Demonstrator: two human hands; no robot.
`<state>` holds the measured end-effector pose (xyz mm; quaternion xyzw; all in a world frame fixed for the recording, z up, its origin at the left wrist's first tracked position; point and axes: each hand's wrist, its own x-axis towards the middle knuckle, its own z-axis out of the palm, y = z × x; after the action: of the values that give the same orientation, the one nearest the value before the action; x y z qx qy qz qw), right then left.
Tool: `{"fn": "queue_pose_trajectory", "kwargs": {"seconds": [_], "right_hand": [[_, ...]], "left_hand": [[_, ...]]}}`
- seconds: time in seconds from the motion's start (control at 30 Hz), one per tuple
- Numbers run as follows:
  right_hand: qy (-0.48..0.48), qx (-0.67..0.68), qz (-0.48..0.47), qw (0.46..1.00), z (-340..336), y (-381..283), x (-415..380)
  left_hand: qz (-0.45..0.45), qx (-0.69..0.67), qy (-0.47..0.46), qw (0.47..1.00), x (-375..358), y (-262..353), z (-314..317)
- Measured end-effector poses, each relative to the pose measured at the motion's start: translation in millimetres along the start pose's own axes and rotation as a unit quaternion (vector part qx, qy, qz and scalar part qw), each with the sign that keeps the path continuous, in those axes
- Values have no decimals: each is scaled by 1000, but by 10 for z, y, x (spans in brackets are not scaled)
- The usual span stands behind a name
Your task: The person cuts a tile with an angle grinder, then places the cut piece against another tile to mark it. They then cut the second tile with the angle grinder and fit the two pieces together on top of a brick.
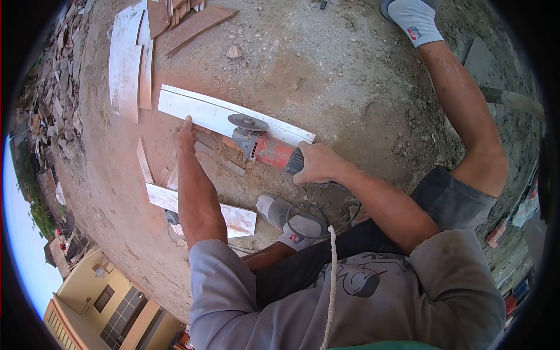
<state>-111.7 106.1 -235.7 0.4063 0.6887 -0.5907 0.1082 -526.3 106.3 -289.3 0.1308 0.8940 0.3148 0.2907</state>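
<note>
Nearest, a foot (290, 220) in a grey shoe rests on the dirt. Just beyond it, the right hand (318, 163) is clenched round the red angle grinder (269, 149), whose disc sits on the long white tile strip (221, 116); the left hand (185, 135) presses open fingers against the strip's near edge

Your left hand (185, 135) reaches out at the end of a nearly straight arm, fingers pressed together and pointing away from you, palm down — the fingertips seem to press flat, though the angle makes that hard to judge. Your right hand (318, 164) is curled tight in a full fist-grip, knuckles up, wrist level, forearm bent in from the elbow. Both sleeves sit pushed up above the elbows — forearms bare.
</note>
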Motion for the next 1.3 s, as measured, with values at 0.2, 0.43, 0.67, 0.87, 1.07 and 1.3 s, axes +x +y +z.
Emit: {"fn": "queue_pose_trajectory", "kwargs": {"seconds": [0.2, 0.43, 0.67, 0.87, 1.07, 1.3], "right_hand": [[0, -8, -1, 1000, 9, 46, -44], [-2, -9, -1, 1000, 11, 71, -64], [0, -5, -2, 1000, 18, 78, -36], [7, -3, -2, 1000, 39, 84, -33], [-2, -3, 8, 1000, 11, 71, -101], [-9, -1, 15, 1000, 2, 100, -138]], "left_hand": [[-5, -2, 9, 1000, 20, -17, 14], [-28, 26, -17, 999, -61, 56, -5], [-6, -4, 0, 1000, -32, 21, 5], [-16, 3, -16, 1000, -14, 40, -16], [-5, -14, -15, 1000, 29, 13, -21], [-38, 51, -39, 997, 92, -13, -52]]}}
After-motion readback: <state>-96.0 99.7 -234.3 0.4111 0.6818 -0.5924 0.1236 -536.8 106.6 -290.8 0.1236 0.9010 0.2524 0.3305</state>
